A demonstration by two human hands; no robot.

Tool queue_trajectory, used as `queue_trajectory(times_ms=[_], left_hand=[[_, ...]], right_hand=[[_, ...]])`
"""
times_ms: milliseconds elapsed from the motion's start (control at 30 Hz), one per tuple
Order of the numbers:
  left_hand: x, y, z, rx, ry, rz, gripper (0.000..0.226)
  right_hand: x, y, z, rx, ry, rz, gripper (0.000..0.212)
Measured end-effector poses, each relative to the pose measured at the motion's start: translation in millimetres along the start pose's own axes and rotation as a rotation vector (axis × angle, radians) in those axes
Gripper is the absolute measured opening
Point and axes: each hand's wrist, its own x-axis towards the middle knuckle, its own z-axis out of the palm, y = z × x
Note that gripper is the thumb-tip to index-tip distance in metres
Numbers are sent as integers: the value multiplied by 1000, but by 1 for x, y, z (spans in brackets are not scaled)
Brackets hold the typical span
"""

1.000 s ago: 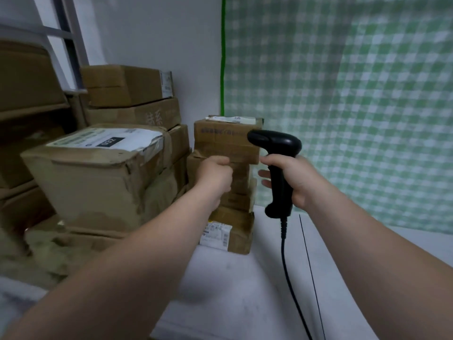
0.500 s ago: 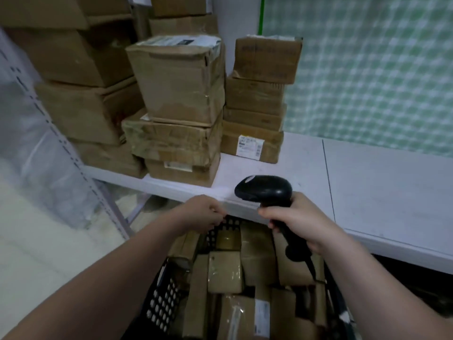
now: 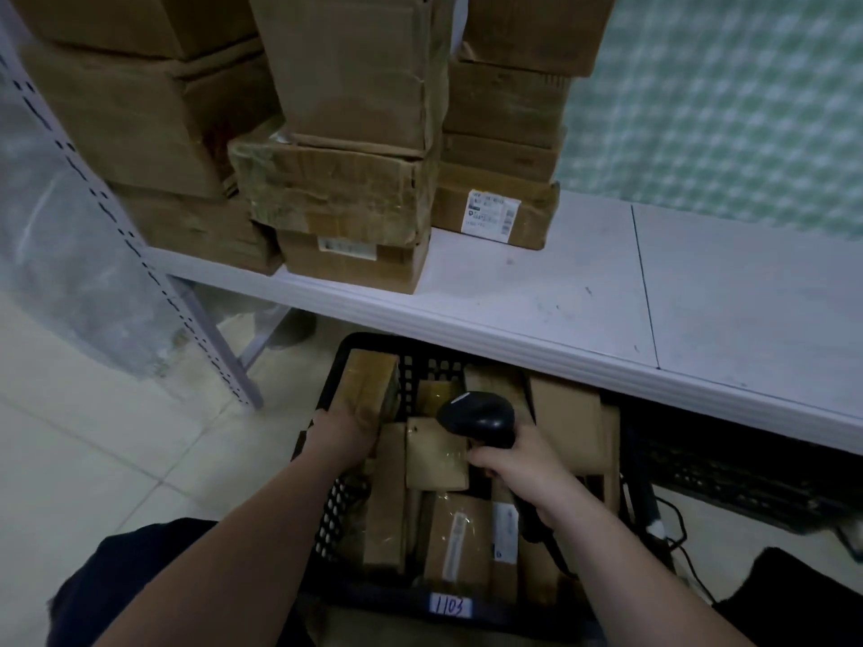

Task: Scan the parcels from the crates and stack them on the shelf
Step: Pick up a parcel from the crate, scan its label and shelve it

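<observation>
Seen from the head camera, a black crate (image 3: 343, 352) sits on the tiled floor (image 3: 93, 436), just in front of the white shelf (image 3: 560, 291). Its far right corner is lost in shadow under the shelf's edge. The crate is packed with brown parcels, some flat and some on edge, and a white tag (image 3: 450, 608) on its near wall reads "1103".

The left hand (image 3: 343, 436) is at the crate's left side, closed round the near end of a tilted parcel (image 3: 371, 389) in the far left corner. Its fingertips are hidden behind the cardboard, so only the back of the hand shows.

The right hand (image 3: 523, 473) has its fingers wrapped tight round the grip of a black scanner (image 3: 476, 420), whose head hangs over the middle parcels. The lower grip is hidden behind the wrist. A black cable (image 3: 677, 530) lies on the floor to the right; whether it runs to the scanner cannot be told.

Stacked cardboard boxes (image 3: 350, 86) fill the shelf's far left, their tops cut off by the frame. The lowest box of the right stack carries a white label (image 3: 495, 212), its print too blurred to read. A green checked sheet (image 3: 724, 86) hangs behind the bare right part of the shelf.

At left stand a perforated upright (image 3: 140, 254) and cloudy plastic sheeting (image 3: 56, 249). A second crate (image 3: 728, 473) sits under the shelf at right, too dark to show its contents. Dark clothing (image 3: 140, 576) fills the near corners.
</observation>
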Motion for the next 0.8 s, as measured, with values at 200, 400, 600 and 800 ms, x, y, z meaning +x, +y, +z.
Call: queue_trajectory(times_ms=[200,400,600,800], left_hand=[[10,1,8,-74,74,-8,65],[11,14,11,-28,144,-84,74],[-1,20,7,-1,225,-165,98],[-30,15,-30,-357,360,-98,85]], right_hand=[[14,13,13,-4,12,39,16],[20,21,15,-25,30,35,19],[18,26,11,19,54,28,22],[7,23,4,108,59,4,25]])
